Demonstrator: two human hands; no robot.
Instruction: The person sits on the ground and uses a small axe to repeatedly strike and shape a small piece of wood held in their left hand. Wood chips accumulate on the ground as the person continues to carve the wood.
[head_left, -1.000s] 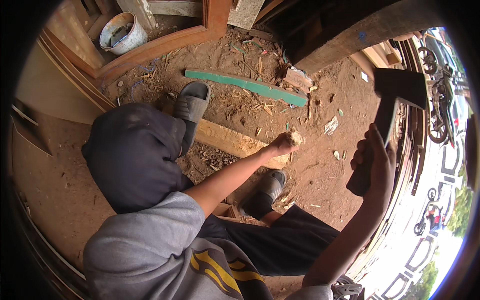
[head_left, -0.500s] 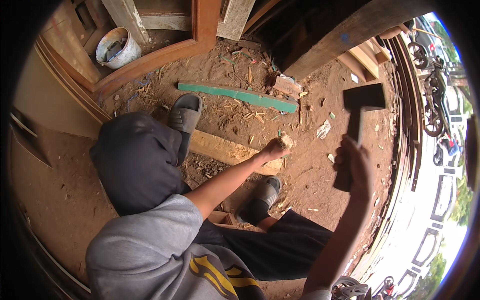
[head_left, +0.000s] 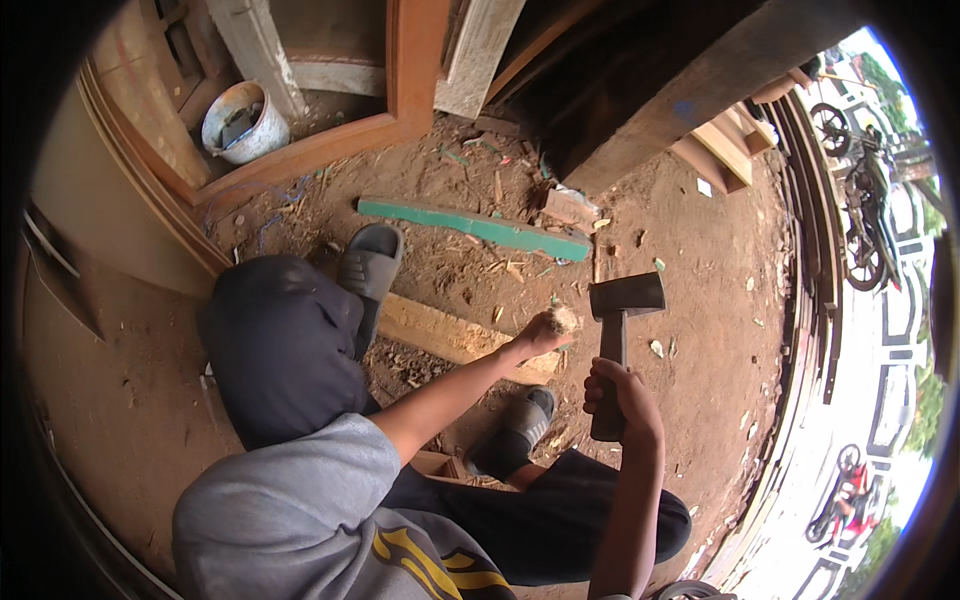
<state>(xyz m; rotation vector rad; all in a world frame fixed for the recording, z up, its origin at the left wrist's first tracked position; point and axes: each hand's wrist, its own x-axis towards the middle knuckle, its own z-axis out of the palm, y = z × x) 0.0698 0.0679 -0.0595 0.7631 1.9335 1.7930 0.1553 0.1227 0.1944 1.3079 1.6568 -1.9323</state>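
My left hand (head_left: 538,338) is closed around an upright chisel (head_left: 564,320). Only the frayed, battered top of its wooden handle shows; its blade is hidden beneath the fist. Under that hand a pale wooden plank (head_left: 440,328) lies on the ground, between my two sandalled feet. My right hand (head_left: 632,396) grips the dark handle of a hatchet (head_left: 627,294). The hatchet's metal head is just right of the chisel's top and apart from it.
A green-painted wood strip (head_left: 470,222) lies beyond the plank among chips. At the far left a white bucket (head_left: 262,140) stands by a brown wooden frame (head_left: 405,75). A thick beam (head_left: 690,95) juts in at the top right. Motorcycles (head_left: 868,215) stand at far right.
My right hand has brought the hatchet left and down, from well off to the right to close beside the chisel. My left hand keeps its hold in nearly the same place.
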